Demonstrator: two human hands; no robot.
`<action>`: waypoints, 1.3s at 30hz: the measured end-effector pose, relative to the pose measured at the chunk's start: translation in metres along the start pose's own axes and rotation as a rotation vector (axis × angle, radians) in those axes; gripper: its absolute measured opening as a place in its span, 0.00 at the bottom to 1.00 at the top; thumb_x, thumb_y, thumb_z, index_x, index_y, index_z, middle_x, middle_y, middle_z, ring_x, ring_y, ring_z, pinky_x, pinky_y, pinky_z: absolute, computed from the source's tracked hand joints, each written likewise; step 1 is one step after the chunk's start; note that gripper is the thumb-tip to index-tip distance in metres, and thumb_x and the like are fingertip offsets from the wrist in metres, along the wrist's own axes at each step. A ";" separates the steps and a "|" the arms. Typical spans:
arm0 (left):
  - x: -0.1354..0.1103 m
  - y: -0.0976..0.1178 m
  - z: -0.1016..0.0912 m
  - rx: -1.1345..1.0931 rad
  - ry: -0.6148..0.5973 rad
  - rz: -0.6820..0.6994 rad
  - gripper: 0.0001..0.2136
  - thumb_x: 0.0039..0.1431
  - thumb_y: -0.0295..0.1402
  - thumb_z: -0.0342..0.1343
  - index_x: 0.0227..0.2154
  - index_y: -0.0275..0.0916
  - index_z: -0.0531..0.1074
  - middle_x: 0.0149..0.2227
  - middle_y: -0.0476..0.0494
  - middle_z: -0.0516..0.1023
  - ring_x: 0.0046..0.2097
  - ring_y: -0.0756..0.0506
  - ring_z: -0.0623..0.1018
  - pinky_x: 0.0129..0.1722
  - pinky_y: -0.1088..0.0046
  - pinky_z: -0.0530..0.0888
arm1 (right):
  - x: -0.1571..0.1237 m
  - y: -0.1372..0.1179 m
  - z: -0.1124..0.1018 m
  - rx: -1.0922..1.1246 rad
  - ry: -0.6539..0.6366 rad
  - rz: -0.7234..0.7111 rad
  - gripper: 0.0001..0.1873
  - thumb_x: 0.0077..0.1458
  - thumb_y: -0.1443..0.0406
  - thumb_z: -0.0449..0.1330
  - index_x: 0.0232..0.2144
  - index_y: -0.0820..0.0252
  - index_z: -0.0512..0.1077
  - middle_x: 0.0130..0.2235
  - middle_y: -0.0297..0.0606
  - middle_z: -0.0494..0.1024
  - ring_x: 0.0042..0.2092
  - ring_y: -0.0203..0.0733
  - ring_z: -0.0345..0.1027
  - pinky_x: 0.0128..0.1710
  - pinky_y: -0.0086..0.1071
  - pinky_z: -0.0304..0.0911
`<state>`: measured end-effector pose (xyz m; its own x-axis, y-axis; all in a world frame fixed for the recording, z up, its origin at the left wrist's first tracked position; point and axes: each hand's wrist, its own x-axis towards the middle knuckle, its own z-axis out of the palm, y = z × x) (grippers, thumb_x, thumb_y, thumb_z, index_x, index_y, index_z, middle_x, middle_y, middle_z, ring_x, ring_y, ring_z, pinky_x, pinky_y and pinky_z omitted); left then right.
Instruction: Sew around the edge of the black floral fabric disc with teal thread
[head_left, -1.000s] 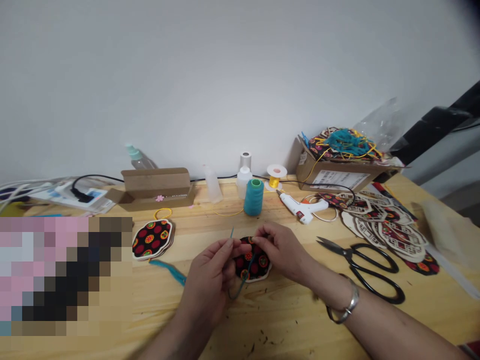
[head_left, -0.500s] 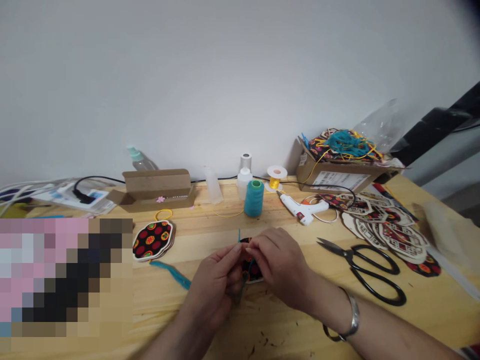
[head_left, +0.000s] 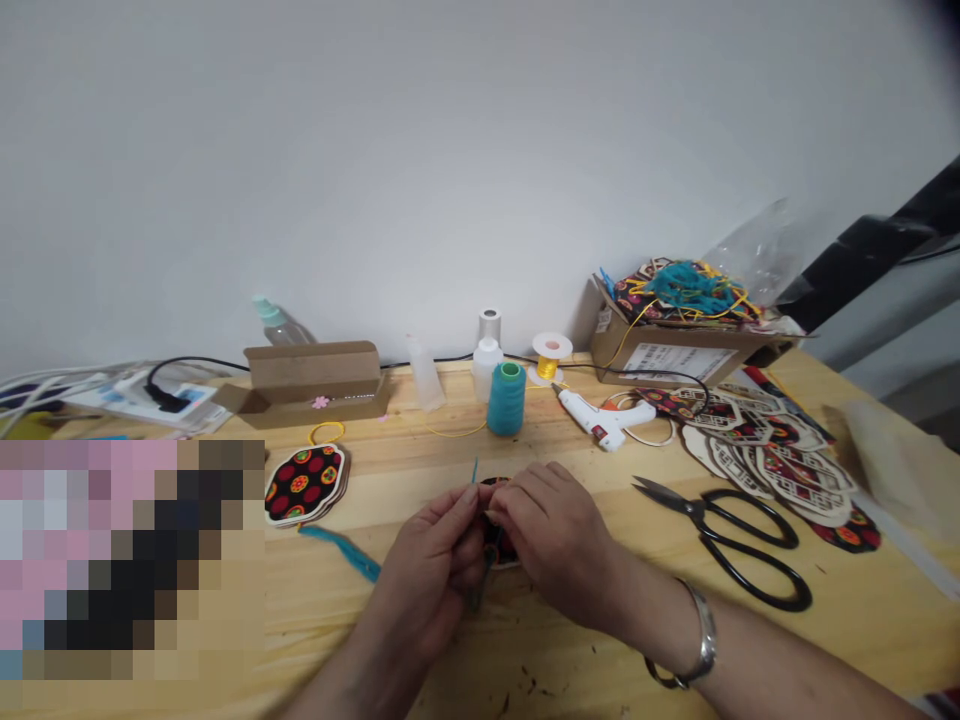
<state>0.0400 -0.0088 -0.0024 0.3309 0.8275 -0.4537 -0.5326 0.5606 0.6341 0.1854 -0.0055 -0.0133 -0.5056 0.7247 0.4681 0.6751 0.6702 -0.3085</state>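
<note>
My left hand (head_left: 435,560) and my right hand (head_left: 559,545) meet at the middle front of the table, fingertips pinched close together. A teal thread (head_left: 475,472) sticks up from the left fingertips, and part of it shows below the right fingers. What lies exactly between the fingertips is hidden. Under and behind the hands is a black floral fabric piece (head_left: 496,550), partly covered. Left of my left hand lies a teal tassel (head_left: 345,552), attached to a stack of floral pieces (head_left: 304,485). Black-handled scissors (head_left: 697,512) rest to the right of my right hand.
A teal thread cone (head_left: 507,400), a yellow cord spool (head_left: 548,366) and a white glue gun (head_left: 611,416) stand or lie beyond the hands. At right are ornament pieces (head_left: 802,480) and a full cardboard box (head_left: 664,350); an open small box (head_left: 315,385) sits at left.
Both hands stay pinched together in nearly the same place. The right hand's fingers have shifted slightly, and the thread tip leans a little further left.
</note>
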 end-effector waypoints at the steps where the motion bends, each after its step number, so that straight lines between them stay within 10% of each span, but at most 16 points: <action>1: 0.000 0.000 0.000 0.004 0.008 0.002 0.08 0.55 0.34 0.55 0.26 0.33 0.73 0.16 0.59 0.51 0.18 0.58 0.43 0.15 0.83 0.45 | 0.000 0.000 0.000 0.011 -0.002 0.001 0.08 0.59 0.70 0.47 0.30 0.62 0.64 0.31 0.38 0.71 0.33 0.40 0.58 0.34 0.35 0.50; 29: -0.003 0.001 0.005 -0.017 0.075 0.074 0.11 0.53 0.35 0.58 0.36 0.33 0.75 0.16 0.57 0.57 0.16 0.59 0.52 0.15 0.87 0.54 | -0.003 0.000 0.002 -0.025 -0.076 -0.022 0.06 0.56 0.72 0.49 0.29 0.63 0.65 0.32 0.39 0.70 0.35 0.41 0.58 0.34 0.35 0.51; 39: -0.006 0.000 0.012 0.042 0.111 0.146 0.08 0.50 0.33 0.60 0.32 0.35 0.75 0.17 0.53 0.67 0.20 0.55 0.65 0.24 0.80 0.66 | 0.007 -0.005 -0.015 0.272 0.090 0.163 0.08 0.57 0.69 0.50 0.30 0.61 0.68 0.32 0.38 0.72 0.36 0.39 0.62 0.37 0.34 0.55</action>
<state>0.0470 -0.0137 0.0079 0.1631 0.8928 -0.4198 -0.5351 0.4375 0.7226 0.1865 -0.0057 0.0038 -0.3448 0.8173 0.4617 0.5692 0.5732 -0.5895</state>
